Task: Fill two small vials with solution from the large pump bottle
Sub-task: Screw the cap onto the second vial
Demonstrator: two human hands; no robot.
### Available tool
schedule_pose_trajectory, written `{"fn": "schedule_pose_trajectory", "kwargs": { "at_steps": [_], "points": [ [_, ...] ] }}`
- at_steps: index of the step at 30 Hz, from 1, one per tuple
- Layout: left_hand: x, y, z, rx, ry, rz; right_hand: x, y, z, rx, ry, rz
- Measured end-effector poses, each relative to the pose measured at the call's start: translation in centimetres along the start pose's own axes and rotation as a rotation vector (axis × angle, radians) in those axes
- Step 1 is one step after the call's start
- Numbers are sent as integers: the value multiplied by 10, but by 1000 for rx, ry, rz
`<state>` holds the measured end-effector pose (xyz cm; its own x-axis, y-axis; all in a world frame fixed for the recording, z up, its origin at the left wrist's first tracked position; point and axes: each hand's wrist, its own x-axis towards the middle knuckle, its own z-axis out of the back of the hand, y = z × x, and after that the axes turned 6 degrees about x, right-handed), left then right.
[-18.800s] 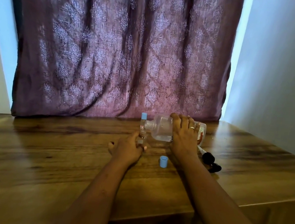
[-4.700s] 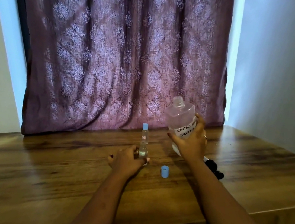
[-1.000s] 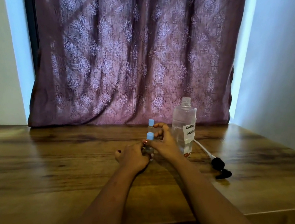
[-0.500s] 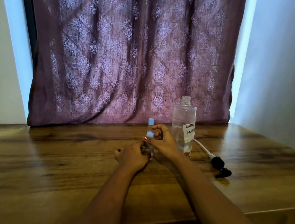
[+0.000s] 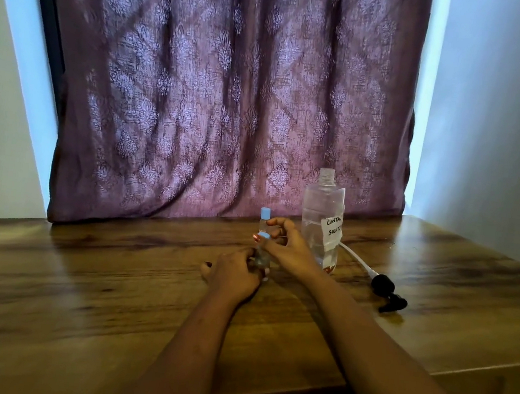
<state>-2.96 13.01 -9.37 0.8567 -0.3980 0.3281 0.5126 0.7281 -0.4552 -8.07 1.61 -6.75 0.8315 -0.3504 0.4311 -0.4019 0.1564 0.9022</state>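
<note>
The large clear bottle stands upright and uncapped on the wooden table, a handwritten label on its side. Its black pump head with white tube lies on the table to the right. A near small vial stands on the table; my left hand grips its body while my right hand pinches the blue cap on its top. A second small vial with a blue cap stands just behind, partly hidden by my fingers.
A purple patterned curtain hangs behind the table's back edge. Pale walls rise at the left and right. The table's front edge drops off at the lower right.
The big bottle has gone from tilted in my right hand to standing on the table. The loose blue cap has moved from the table onto the near vial, under my right fingers.
</note>
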Motion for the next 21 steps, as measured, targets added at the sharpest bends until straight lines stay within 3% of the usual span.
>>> {"fn": "schedule_pose_trajectory", "kwargs": {
  "at_steps": [18,21],
  "points": [
    [4,4,-5,-74,21,-34,4,-6,-4,-135,-85,82],
    [2,1,-2,43,-30,-42,5,-5,-4,-237,-108,87]
  ]
}}
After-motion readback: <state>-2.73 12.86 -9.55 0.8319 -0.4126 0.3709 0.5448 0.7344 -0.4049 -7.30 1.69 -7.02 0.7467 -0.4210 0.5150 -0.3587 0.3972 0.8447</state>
